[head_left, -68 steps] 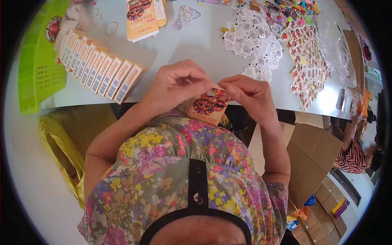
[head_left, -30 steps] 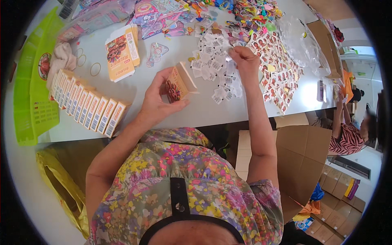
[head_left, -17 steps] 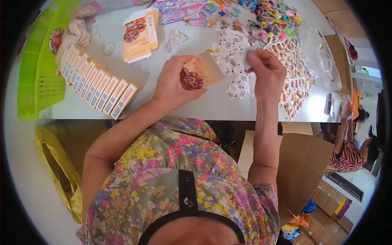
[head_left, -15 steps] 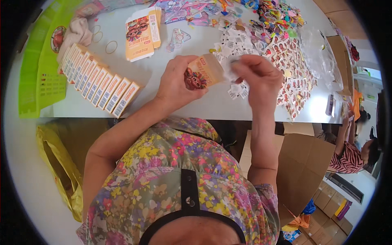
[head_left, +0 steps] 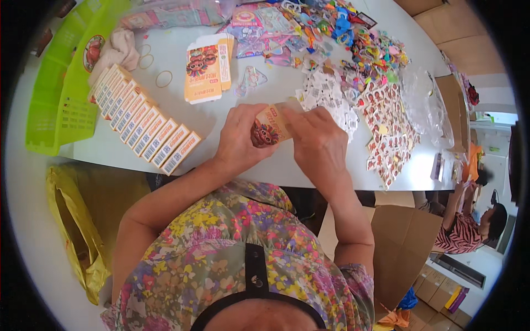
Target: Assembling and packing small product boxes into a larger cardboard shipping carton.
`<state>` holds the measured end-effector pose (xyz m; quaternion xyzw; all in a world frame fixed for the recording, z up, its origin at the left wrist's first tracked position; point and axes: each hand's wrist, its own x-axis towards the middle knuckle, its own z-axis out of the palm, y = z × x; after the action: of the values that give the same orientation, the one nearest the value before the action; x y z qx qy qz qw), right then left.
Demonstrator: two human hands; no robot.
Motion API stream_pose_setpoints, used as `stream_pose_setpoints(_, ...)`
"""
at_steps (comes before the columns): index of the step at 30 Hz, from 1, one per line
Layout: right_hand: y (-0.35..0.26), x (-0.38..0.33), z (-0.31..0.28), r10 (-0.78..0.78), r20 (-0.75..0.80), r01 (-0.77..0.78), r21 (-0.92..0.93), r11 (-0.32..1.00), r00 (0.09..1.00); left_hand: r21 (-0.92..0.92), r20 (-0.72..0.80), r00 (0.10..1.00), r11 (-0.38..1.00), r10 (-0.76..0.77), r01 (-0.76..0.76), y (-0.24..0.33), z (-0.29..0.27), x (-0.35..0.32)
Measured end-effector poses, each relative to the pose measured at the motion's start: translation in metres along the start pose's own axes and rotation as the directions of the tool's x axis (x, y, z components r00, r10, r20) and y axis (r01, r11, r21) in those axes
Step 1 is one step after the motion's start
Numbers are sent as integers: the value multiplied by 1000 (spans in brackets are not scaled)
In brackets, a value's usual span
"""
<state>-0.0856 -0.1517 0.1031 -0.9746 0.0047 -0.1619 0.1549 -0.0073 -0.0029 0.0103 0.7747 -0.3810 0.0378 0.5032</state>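
The left hand (head_left: 241, 134) held its grip curled around an orange carton (head_left: 269, 131), over the counter (head_left: 171, 52), long axis toward two o'clock; the right hand (head_left: 320, 141) lay bunched at that end, its hold indeterminable.

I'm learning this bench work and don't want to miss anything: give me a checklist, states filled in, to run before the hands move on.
1. Small printed box held by the left hand: ok.
2. Right hand at the box's right-hand end: ok.
3. Box end closed: cannot tell; the right hand's fingers cover much of it.
4. Item pinched in those fingers: cannot tell; the fingertips are hidden.
5. Left hand free: not ok; it is holding the box.
6. Row of boxes apart from the left hand: ok; table shows between them.
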Motion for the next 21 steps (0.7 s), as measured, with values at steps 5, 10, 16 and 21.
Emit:
stream_pose_setpoints(5, 18, 28, 12, -49, -162, 93, 280, 955, 986, -204, -16, 982, 962, -190, 183, -10, 5, -7)
stream_pose_setpoints(10, 93, 123, 47, 90, -154, -44, 282, 958, 984, -367, -16, 959, 893, -285, 259, -14, 6, -12)
stream_pose_setpoints(16, 150, 206, 123, -172, 22, 173, -240, 955, 985, -298, -59, 979, 940, -195, 169, -13, 6, -8)
stream_pose_setpoints(21, 140, 218, 105, -155, 327, 253, -282, 925, 932, -324, -12, 969, 918, -248, 231, -10, 1, -7)
